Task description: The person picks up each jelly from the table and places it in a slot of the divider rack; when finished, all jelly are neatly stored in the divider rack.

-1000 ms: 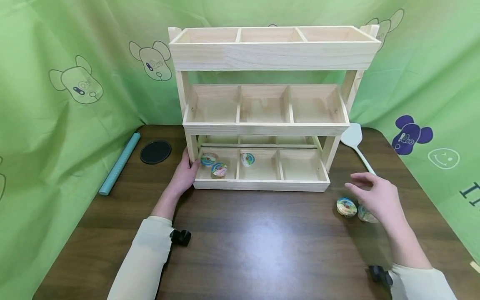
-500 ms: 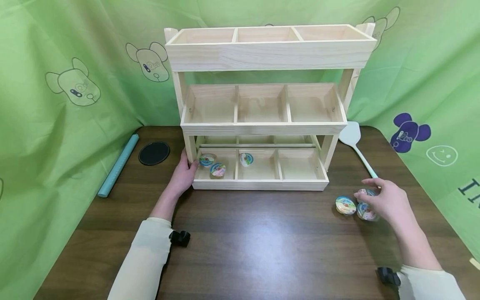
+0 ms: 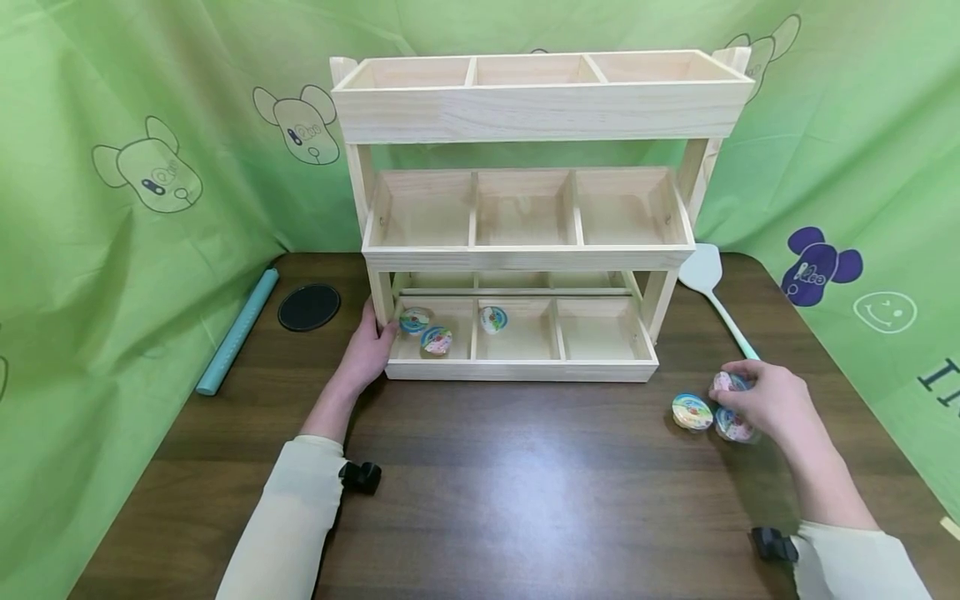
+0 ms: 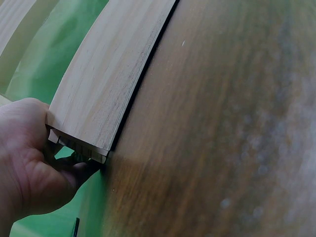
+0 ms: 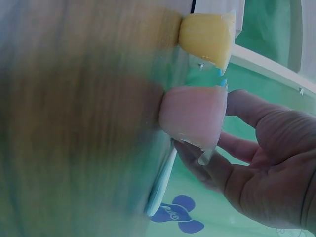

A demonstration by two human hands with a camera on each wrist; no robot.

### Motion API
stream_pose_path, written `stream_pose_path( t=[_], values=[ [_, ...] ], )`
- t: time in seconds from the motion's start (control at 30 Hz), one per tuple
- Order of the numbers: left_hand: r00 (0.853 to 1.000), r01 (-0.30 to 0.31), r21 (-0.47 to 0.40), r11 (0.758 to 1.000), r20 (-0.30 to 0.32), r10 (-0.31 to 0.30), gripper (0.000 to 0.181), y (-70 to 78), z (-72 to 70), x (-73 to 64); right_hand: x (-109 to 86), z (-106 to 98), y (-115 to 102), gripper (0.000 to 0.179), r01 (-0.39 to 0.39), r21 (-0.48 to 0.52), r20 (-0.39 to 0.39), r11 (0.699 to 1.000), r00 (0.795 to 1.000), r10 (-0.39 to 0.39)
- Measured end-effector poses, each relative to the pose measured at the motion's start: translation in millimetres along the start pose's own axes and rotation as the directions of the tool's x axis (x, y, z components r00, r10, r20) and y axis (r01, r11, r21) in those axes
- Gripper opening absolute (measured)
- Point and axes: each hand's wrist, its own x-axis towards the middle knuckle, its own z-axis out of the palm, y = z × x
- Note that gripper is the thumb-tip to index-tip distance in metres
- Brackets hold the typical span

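My left hand (image 3: 365, 348) holds the lower left end of a pale wooden three-tier rack (image 3: 517, 371), thumb at the front, fingers behind; the left wrist view shows this hand (image 4: 29, 163) at the end of the bottom tray (image 4: 108, 79). At right, my right hand (image 3: 776, 404) pinches a jelly cup (image 3: 729, 382) between thumb and fingers. A pink jelly cup (image 5: 192, 113) stands nearer, just under the hand, and hides the held cup in the right wrist view. Beside it is a yellow jelly cup (image 5: 205, 39).
Two jelly cups (image 3: 436, 340) lie in the bottom tray's left compartment, and another cup (image 3: 493, 319) in its middle one. A pale spatula (image 3: 702, 271) lies behind my right hand. At left are a black disc (image 3: 309, 307) and a light-blue rod (image 3: 238, 332).
My right hand has moved slightly right, then its thumb and fingers have come around the far jelly cup. My left hand stays on the rack.
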Motion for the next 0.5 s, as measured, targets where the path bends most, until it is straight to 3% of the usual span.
stream_pose_path(
  t=[0.2,0.5],
  values=[
    [1.000,-0.004,0.000,1.000,0.000,0.004,0.071,-0.3,0.2,-0.2,-1.1,2.2,-3.6,0.049,0.018,0.020,-0.065,1.000,0.998,-0.017],
    [1.000,-0.006,-0.004,1.000,0.002,0.006,0.073,-0.9,0.2,-0.9,-4.5,-1.5,-25.9,0.050,0.142,0.013,-0.108,0.990,0.984,-0.140]
  ],
)
